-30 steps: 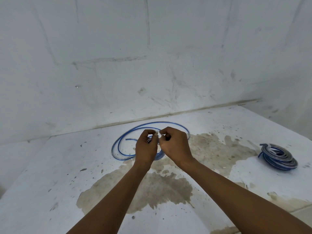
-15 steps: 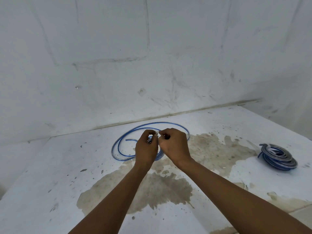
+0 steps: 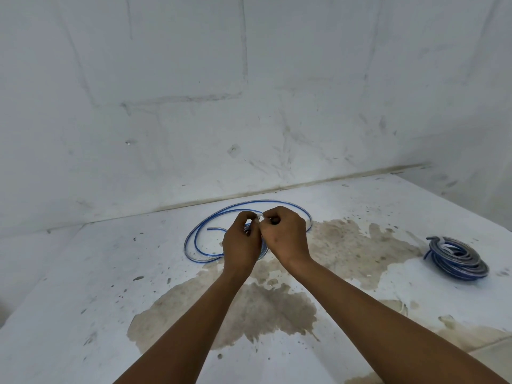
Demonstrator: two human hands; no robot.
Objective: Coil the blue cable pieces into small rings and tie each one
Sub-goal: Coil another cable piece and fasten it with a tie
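Note:
A long blue cable [image 3: 194,239] lies in loose loops on the white floor in front of me. My left hand [image 3: 241,245] and my right hand [image 3: 286,235] meet above it, fingertips together. Between them they pinch a small white tie [image 3: 259,215] at a small coil of the cable, most of which is hidden behind the hands. Far to the right sits a finished blue cable ring [image 3: 457,259], wound tight with a white tie on it.
The white floor [image 3: 83,286] carries a large brown stain [image 3: 277,309] under my forearms. A white wall [image 3: 249,106] rises just behind the loose cable, and a second wall closes the right side.
Both hands stay in the same spot; only the fingertips shift slightly at the tie. The loose cable and the ring on the right have not moved.

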